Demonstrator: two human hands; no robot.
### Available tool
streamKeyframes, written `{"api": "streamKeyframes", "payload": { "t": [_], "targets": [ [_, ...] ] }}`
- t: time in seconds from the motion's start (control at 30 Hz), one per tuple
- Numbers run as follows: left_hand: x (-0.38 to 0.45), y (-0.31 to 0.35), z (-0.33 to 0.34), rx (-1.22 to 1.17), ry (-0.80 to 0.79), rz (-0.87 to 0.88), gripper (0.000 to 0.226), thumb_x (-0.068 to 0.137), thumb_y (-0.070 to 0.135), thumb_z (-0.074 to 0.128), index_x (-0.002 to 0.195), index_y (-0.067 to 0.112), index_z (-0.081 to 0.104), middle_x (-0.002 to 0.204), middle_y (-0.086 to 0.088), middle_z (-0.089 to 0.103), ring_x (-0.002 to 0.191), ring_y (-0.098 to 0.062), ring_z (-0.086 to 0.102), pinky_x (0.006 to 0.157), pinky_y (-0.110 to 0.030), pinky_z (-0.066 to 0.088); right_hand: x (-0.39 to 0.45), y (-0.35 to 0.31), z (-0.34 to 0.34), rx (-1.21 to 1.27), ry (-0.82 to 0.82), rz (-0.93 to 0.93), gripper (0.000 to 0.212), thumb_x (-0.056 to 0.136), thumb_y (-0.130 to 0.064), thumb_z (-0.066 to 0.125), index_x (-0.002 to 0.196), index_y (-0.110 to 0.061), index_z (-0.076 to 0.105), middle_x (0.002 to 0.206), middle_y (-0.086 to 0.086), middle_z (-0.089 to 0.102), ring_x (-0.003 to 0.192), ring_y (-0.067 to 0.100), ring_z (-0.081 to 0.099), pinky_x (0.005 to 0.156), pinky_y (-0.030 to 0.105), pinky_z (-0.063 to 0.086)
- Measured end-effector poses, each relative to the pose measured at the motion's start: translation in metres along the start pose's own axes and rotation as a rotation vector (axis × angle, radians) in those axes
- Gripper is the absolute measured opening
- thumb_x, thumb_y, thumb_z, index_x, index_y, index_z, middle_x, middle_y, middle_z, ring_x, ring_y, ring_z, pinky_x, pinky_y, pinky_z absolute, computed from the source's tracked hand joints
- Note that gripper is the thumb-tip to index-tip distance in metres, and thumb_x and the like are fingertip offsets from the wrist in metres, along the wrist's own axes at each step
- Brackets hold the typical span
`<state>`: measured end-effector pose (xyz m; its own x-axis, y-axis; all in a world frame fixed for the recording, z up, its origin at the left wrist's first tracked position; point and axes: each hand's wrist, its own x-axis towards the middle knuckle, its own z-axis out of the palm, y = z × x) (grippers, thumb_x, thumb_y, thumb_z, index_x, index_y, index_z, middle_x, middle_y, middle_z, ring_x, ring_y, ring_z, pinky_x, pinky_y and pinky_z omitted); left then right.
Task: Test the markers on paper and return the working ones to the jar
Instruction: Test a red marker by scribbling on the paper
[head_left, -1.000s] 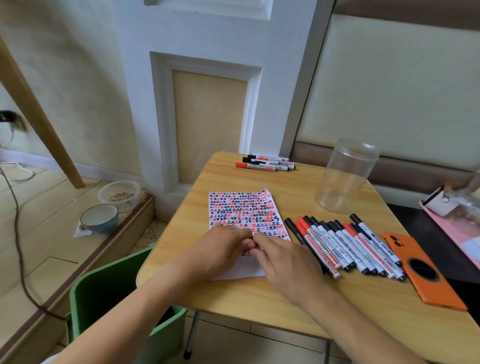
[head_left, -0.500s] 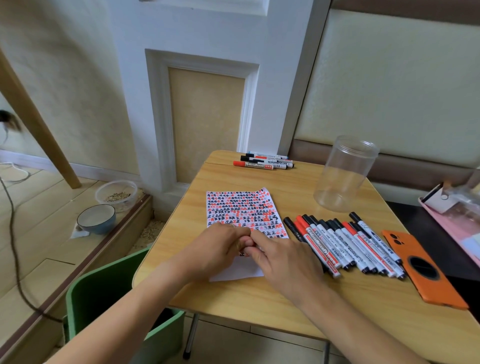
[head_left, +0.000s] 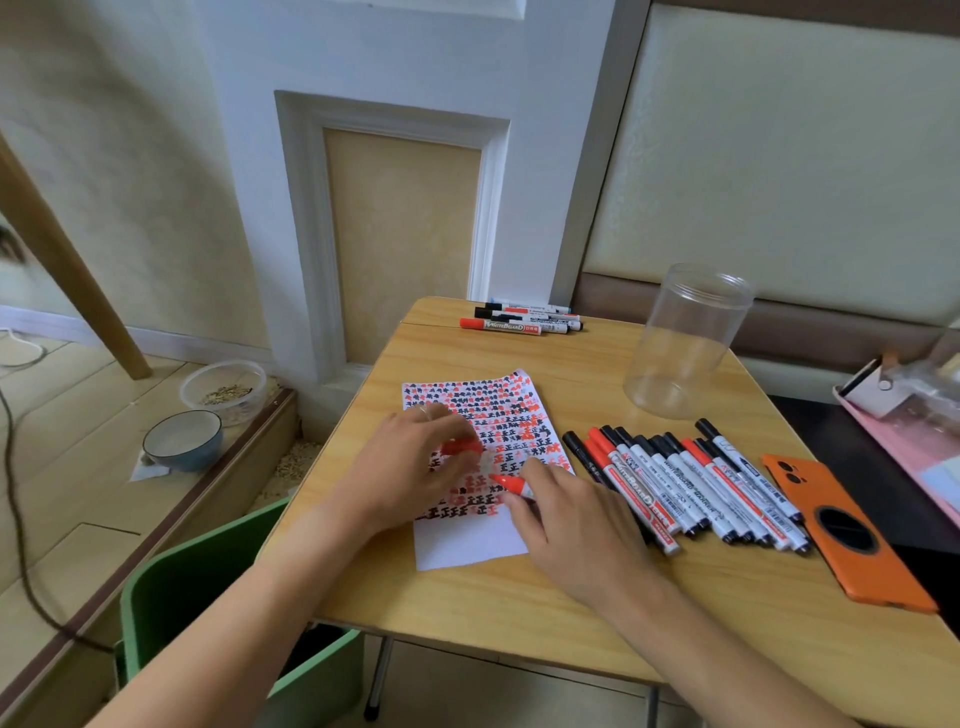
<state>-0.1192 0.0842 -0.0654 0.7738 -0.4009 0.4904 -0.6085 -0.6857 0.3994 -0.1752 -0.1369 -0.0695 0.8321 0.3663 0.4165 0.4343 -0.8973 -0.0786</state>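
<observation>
Seen from above, two bare forearms reach in from the lower edge over a small wooden table (head_left: 519, 613). The left hand (head_left: 410, 467) hovers palm down over a sheet of paper (head_left: 470, 545), its fingers curled round a red cap (head_left: 461, 447). The right hand (head_left: 576, 519) sits just beside it, fingers pinching a red marker (head_left: 511, 483) whose uncapped tip points left, over the paper. The paper lies flat near the table's front edge, its upper part crowded with rows of small red and black test marks, its lowest strip bare white. Just right of the paper, a row of markers (head_left: 691, 483) with black and red caps lies side by side. Behind them stands a clear plastic jar (head_left: 685, 338), upright, with no markers inside. A smaller group of markers (head_left: 524, 319) lies at the table's far edge. An orange phone (head_left: 852, 535) lies at the right end of the row.
</observation>
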Motion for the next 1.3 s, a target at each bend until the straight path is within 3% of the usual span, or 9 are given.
{"api": "streamKeyframes", "payload": {
  "t": [0.1,0.33,0.57,0.67,0.8,0.9,0.97,1.17,1.3],
  "targets": [
    [0.007,-0.003,0.007,0.034,0.079,-0.117,0.015,0.094,0.038,0.070,0.105,0.028,0.072,0.104,0.012,0.065,0.088,-0.007,0.063,0.080,-0.038,0.053,0.000,-0.001,0.000,0.007,0.021,0.030,0.022,0.102,-0.044,0.047,0.100,-0.023,0.051,0.071,-0.016,0.040,0.055,0.010,0.035,0.050,0.026,0.027],
    [0.013,-0.004,0.019,0.114,-0.007,-0.190,0.024,0.094,0.037,0.070,0.115,0.030,0.075,0.131,0.008,0.065,0.118,-0.014,0.062,0.094,-0.042,0.052,-0.001,-0.002,-0.003,0.040,-0.035,0.060,0.021,0.101,-0.039,0.046,0.091,-0.031,0.029,0.069,-0.013,0.040,0.055,0.011,0.037,0.046,0.021,0.014],
    [0.006,-0.004,0.017,0.113,-0.036,-0.172,0.040,0.097,0.042,0.065,0.134,0.028,0.066,0.141,0.007,0.062,0.127,-0.015,0.060,0.102,-0.040,0.050,-0.001,-0.002,-0.005,0.085,-0.068,0.059,0.015,0.103,-0.036,0.047,0.094,-0.027,0.038,0.071,-0.012,0.042,0.058,0.012,0.042,0.047,0.022,0.017],
    [0.001,-0.010,0.013,0.140,-0.040,-0.207,0.051,0.096,0.051,0.061,0.142,0.030,0.059,0.145,0.007,0.058,0.130,-0.016,0.057,0.108,-0.043,0.046,-0.001,0.000,-0.008,0.124,-0.078,0.062,0.019,0.104,-0.043,0.044,0.106,-0.024,0.049,0.080,-0.014,0.050,0.066,0.011,0.045,0.053,0.029,0.027],
    [-0.008,-0.013,0.003,0.264,-0.097,-0.286,0.063,0.095,0.066,0.045,0.149,0.035,0.047,0.156,0.008,0.045,0.147,-0.013,0.037,0.121,-0.046,0.026,0.001,0.011,-0.019,0.426,-0.043,0.126,0.017,0.107,-0.027,0.041,0.099,-0.022,0.056,0.082,-0.012,0.054,0.074,0.010,0.052,0.062,0.037,0.039],
    [-0.014,-0.014,0.000,0.300,-0.165,-0.341,0.079,0.085,0.078,0.022,0.151,0.040,0.043,0.162,0.009,0.036,0.154,-0.012,0.020,0.124,-0.048,0.014,0.005,0.014,-0.030,0.670,-0.008,0.202,0.021,0.106,-0.020,0.049,0.123,-0.029,0.058,0.097,-0.011,0.064,0.079,0.014,0.067,0.068,0.037,0.054],
    [-0.016,-0.013,-0.001,0.278,-0.179,-0.350,0.086,0.081,0.082,0.013,0.152,0.041,0.041,0.163,0.008,0.033,0.155,-0.012,0.017,0.122,-0.046,0.012,0.008,0.012,-0.034,0.887,0.000,0.263,0.024,0.105,-0.018,0.053,0.124,-0.032,0.055,0.104,-0.004,0.067,0.077,0.020,0.072,0.070,0.038,0.060],
    [-0.018,-0.011,0.001,0.266,-0.204,-0.366,0.085,0.081,0.082,0.016,0.153,0.042,0.037,0.166,0.007,0.027,0.156,-0.012,0.010,0.123,-0.047,0.006,0.012,0.003,-0.032,1.516,-0.051,0.519,0.032,0.107,-0.007,0.046,0.121,-0.023,0.070,0.110,0.012,0.074,0.086,0.032,0.075,0.072,0.035,0.058],
    [-0.019,-0.010,0.000,0.255,-0.240,-0.373,0.083,0.084,0.081,0.020,0.155,0.040,0.032,0.168,0.005,0.021,0.157,-0.012,0.005,0.124,-0.048,0.000,0.013,0.003,-0.025,1.458,-0.084,0.476,0.026,0.099,-0.004,0.062,0.122,-0.014,0.065,0.089,0.012,0.069,0.073,0.021,0.068,0.060,0.025,0.047]
  ]
}}
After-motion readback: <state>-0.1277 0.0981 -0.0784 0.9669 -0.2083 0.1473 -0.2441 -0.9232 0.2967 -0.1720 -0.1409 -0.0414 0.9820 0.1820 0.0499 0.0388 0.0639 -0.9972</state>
